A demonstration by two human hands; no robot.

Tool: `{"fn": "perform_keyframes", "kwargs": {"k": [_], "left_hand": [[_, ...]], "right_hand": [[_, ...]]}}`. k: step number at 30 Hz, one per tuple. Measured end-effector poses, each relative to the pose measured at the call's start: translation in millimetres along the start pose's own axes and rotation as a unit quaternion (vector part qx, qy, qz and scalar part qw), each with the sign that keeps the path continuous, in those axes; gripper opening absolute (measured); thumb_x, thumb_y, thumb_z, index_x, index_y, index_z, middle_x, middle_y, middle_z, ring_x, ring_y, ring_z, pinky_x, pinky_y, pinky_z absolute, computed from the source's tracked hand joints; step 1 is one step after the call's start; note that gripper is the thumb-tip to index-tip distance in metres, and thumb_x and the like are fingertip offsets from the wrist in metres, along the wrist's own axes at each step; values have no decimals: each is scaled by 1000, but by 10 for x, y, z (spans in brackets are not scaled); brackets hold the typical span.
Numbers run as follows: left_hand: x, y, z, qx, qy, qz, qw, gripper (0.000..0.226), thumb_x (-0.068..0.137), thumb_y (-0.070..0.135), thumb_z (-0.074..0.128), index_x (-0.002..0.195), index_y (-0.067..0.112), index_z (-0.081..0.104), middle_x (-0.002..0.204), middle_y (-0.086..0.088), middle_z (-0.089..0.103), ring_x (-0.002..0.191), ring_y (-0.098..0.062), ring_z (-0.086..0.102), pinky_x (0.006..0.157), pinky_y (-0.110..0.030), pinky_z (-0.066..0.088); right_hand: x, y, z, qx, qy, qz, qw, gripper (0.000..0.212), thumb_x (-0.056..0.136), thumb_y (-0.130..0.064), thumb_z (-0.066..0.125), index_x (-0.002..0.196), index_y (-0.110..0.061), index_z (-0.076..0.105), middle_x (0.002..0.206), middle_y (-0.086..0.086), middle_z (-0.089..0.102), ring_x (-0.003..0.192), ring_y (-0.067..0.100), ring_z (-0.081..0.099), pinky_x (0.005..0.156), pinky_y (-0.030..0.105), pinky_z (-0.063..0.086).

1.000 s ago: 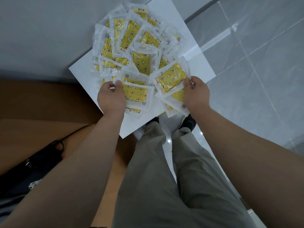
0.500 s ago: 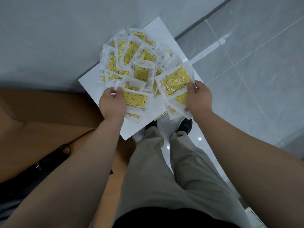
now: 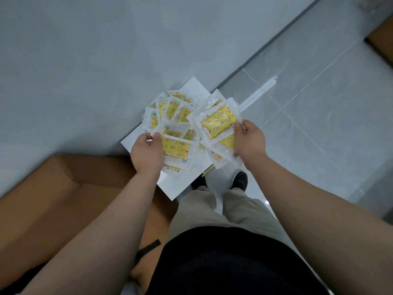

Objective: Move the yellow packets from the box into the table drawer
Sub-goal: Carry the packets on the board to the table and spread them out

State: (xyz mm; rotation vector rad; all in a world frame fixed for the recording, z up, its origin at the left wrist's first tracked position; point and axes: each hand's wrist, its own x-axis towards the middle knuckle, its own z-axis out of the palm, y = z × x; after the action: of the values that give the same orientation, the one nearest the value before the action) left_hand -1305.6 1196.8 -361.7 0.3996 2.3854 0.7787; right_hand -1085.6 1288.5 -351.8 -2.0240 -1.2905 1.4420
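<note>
— Grey floor (image 3: 319,124), white drawer (image 3: 168,185) spread with yellow packets (image 3: 172,109). Changed?
— Raised now: right hand (image 3: 249,139) clamped on one stack above the pile, left hand (image 3: 146,153) pinching another just over it. Not yet released.

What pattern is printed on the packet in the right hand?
The packet is yellow with small stars and moons, best seen in head view.

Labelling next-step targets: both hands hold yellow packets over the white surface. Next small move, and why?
Probably lower both handfuls and release the grip onto the pile. The left hand holds a packet stack and the right hand pinches a bundle, both over the loose yellow packets lying on the white surface. The cardboard box lies at lower left.
</note>
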Motion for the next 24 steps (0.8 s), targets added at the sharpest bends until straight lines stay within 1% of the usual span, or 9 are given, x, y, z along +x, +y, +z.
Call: {"fn": "perform_keyframes", "kwargs": {"k": [4,8,10,11,15,17,19,22,24], "left_hand": [[-127,256,-148,14,-11,41,999,19,98,42,55,96,23,57,74,11,61,81,-19,62,82,-34,50],[-258,547,-213,20,-37,103,994,20,97,42,56,95,22,59,80,4,67,82,-21,64,81,-34,49],[-348,738,-188,28,-54,139,988,20,97,41,57,95,21,61,76,4,66,77,-19,62,75,-33,45],[-404,844,-170,32,-60,158,985,20,97,39,57,94,20,62,74,4,65,74,-18,61,73,-32,43],[-678,1330,-25,23,-95,217,971,18,97,37,60,91,21,64,76,1,69,76,-21,64,71,-32,43],[-820,1603,95,26,-110,246,963,18,97,37,61,95,20,66,80,2,70,78,-21,65,71,-31,42],[-1012,1908,268,28,-129,281,951,19,97,37,61,96,19,67,81,3,70,79,-20,65,72,-31,43],[-1412,2385,642,25,-159,321,934,19,96,38,61,96,20,67,81,4,71,77,-17,66,70,-30,44],[-1728,2688,945,18,-180,348,920,17,96,36,61,92,22,67,78,7,70,73,-13,65,64,-28,44]], "right_hand": [[-190,-173,-196,33,17,4,999,24,107,-30,46,95,-16,63,73,1,57,53,14,54,36,22,45],[-347,-269,-454,82,43,18,996,29,106,-31,47,95,-12,65,87,18,64,62,21,59,39,26,50],[-405,-285,-609,112,60,24,992,31,105,-31,48,98,-7,65,96,26,66,67,24,59,43,28,52],[-431,-295,-692,129,66,26,989,32,105,-31,49,99,-5,65,100,27,67,69,25,60,46,30,52],[-538,-301,-1147,212,100,40,971,27,105,-29,50,102,-10,68,101,17,72,77,27,68,56,32,55],[-562,-286,-1407,240,119,42,963,25,105,-29,50,98,-17,70,101,10,74,88,28,71,58,31,57],[-565,-246,-1716,272,143,43,951,24,105,-30,50,94,-23,70,99,5,74,92,27,71,61,33,58],[-537,-125,-2279,317,186,44,929,24,105,-30,51,93,-24,70,99,6,74,92,27,71,65,39,59],[-500,-18,-2690,338,212,35,916,25,105,-28,51,91,-21,70,97,10,74,86,27,70,63,38,58]]}}
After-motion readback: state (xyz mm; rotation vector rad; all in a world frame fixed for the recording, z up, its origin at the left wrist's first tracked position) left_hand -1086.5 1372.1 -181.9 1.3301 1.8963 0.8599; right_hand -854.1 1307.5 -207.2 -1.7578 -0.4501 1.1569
